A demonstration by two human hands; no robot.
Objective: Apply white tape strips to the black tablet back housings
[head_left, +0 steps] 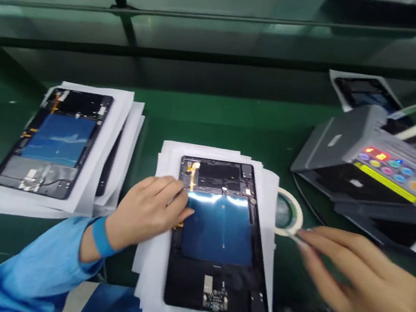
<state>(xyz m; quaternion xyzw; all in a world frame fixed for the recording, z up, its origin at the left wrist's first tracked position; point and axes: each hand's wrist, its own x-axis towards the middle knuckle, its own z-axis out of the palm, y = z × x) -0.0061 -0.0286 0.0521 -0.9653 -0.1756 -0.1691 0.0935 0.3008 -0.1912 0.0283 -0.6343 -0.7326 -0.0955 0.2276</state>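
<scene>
With the left hand [149, 212] bunched, fingers together, at the left edge of the black rectangular tablet chassis [186, 284], and the right hand's [364, 281] blurred grip indeterminate beside the white ring-shaped roll [298, 218], sideways pressure could slide the loose white paper sheets [152, 277] beneath, shifting the chassis

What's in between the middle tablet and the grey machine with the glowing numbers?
In the head view, from tablet to machine: white paper sheets, a white ring-shaped roll, then a thin black cable on the green table.

Three uncovered tablets [219, 230], two tape rolls [297, 217], one dispenser [339, 141]
</scene>
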